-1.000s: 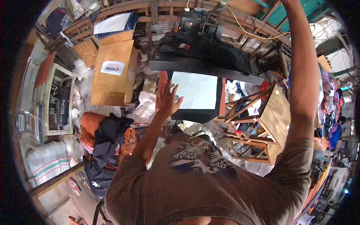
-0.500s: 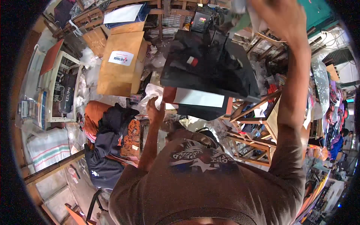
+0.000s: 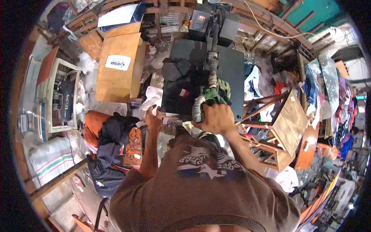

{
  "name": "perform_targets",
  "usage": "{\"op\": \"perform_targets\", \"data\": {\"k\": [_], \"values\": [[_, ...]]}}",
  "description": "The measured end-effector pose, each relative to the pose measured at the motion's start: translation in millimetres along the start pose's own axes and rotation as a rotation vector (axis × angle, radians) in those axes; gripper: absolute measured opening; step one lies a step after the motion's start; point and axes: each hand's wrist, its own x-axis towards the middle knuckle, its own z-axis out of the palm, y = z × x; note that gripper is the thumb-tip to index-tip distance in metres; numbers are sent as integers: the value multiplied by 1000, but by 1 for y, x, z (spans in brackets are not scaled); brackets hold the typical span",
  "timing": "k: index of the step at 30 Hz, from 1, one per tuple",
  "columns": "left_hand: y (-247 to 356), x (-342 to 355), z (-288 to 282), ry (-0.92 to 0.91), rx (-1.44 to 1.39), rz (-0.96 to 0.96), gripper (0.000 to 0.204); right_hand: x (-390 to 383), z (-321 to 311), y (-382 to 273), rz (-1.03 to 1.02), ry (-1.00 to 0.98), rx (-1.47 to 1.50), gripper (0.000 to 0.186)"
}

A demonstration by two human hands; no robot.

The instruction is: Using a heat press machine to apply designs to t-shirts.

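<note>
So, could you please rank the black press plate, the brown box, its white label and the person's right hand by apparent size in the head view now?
1. Black press plate, partly covered
2. Brown box
3. Right hand, gripping the wrapped handle
4. White label

This looks like a small, crowded workshop, probably one that works with garments. A flat black press (image 3: pixel 231 77) sits in the middle, with a cloth-wrapped lever (image 3: pixel 212 63) and a control box (image 3: pixel 199 21) showing a red lit display. To the left, a dark machine (image 3: pixel 67 96) stands inside a pale frame, near a large cardboard box (image 3: pixel 114 83) and heaped dark clothing (image 3: pixel 110 137). Rough wooden slats (image 3: pixel 169 9) and a loose yellowish cable (image 3: pixel 266 34) run behind. On the right are a wooden stand (image 3: pixel 290 118) and a long bank of colourful fabrics (image 3: pixel 345 112).
</note>
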Motion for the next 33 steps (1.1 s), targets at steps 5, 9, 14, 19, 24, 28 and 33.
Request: {"op": "perform_targets", "data": {"k": [5,9,14,19,24,28,33], "values": [[-16,-16,7,-10,-97,-76,36,2,55,5,22,101,-2,64],[-28,-33,1,-8,-116,-152,38,6,66,4,41,78,-7,52],[-64,-57,5,-310,293,-268,32,5,55,5,46,43,54,57],[-110,-91,31,-685,423,-87,31,4,47,-2,67,18,23,57],[-127,-147,38,-658,-149,-708,30,3,45,-6,78,52,30,57],[-139,-177,21,-652,-334,-895,29,2,41,-8,91,35,68,56],[-151,-185,3,-629,-390,-964,29,1,41,-7,95,56,84,55]]}}
